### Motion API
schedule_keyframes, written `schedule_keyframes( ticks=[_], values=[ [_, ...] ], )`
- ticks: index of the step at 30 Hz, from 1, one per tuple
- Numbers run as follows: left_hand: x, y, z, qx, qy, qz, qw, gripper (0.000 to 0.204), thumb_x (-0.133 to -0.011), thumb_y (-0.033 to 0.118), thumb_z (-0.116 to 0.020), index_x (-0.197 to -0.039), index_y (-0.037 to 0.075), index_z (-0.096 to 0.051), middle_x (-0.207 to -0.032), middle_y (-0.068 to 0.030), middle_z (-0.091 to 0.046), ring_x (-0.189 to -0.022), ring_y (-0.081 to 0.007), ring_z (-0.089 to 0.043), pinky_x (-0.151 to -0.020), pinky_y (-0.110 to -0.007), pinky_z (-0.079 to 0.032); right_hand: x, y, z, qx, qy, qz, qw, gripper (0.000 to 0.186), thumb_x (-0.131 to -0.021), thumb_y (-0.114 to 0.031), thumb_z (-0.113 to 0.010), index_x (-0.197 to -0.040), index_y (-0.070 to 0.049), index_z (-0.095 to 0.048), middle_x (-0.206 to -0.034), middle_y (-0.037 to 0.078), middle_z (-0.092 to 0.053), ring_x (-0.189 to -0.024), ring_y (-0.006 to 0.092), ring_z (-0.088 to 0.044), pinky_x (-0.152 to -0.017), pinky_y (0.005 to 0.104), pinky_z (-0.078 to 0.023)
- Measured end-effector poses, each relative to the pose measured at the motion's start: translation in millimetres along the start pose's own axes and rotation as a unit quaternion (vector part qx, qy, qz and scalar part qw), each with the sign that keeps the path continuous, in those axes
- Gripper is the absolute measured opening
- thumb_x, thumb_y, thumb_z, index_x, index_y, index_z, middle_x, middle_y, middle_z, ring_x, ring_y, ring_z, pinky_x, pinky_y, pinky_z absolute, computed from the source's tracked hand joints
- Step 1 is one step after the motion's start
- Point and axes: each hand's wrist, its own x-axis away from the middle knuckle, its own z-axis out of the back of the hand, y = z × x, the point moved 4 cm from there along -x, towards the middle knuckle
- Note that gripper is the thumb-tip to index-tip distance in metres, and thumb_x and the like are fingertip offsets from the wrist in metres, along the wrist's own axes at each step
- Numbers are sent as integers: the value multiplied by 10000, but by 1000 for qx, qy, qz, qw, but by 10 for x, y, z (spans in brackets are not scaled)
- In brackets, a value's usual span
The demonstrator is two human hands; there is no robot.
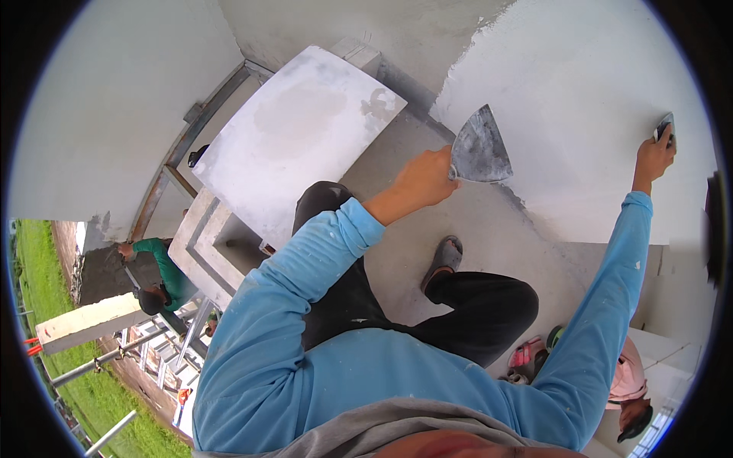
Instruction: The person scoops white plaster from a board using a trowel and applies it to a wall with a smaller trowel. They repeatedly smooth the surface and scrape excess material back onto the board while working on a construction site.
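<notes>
My left hand (426,177) is closed round the handle of a wide putty knife (481,149). Its fan-shaped grey blade points up and to the right, smeared with pale compound. Out at the right, my right hand (655,159) grips a second scraper (665,128), its blade close to the white-coated wall (573,107); whether it touches the wall I cannot tell. The coating has a ragged edge against bare grey plaster (427,30). Blue sleeves, spotted with white, cover both my forearms.
A white-smeared board (305,114) lies on a block-like ledge left of my legs. Outside at lower left, a person in green (169,267) works by scaffold pipes (92,366) above grass. Behind my right arm is another person in pink (628,374), near footwear (525,353).
</notes>
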Motion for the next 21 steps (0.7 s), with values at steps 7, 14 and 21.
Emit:
schedule_keyframes(
  ticks=[7, 14, 21],
  values=[
    [-154, -1345, 2003, -184, 338, 91, 919, 502, -781, 447, -772, -796, -50, -705, -772, -262, -700, -754, -435, -704, -673, -481, -558, 3023, -2061, 98, -532, -373, -444, 618, 585, -1036, -554, -445, -1097, -17, -670, -1052, 106, -697, -871, 182, -662, -779, 418, -570],
    [-488, -4736, 3131, -269, 299, 221, 889, 664, -777, 532, -755, -907, -116, -689, -908, -323, -701, -898, -457, -704, -804, -499, -540, 5387, -5167, 1005, -563, -449, -661, 211, 490, -993, -577, -541, -1289, -186, -545, -1137, -40, -628, -1005, 103, -578, -843, 354, -458],
    [-422, -6286, 3378, -216, 257, 273, 901, 680, -838, 526, -743, -1017, -129, -696, -972, -278, -719, -902, -379, -709, -814, -453, -528, 5184, -6201, 1369, -550, -336, -760, 85, 436, -1007, -530, -547, -1172, -131, -596, -989, -26, -641, -832, 98, -583, -710, 286, -459]
  ],
)
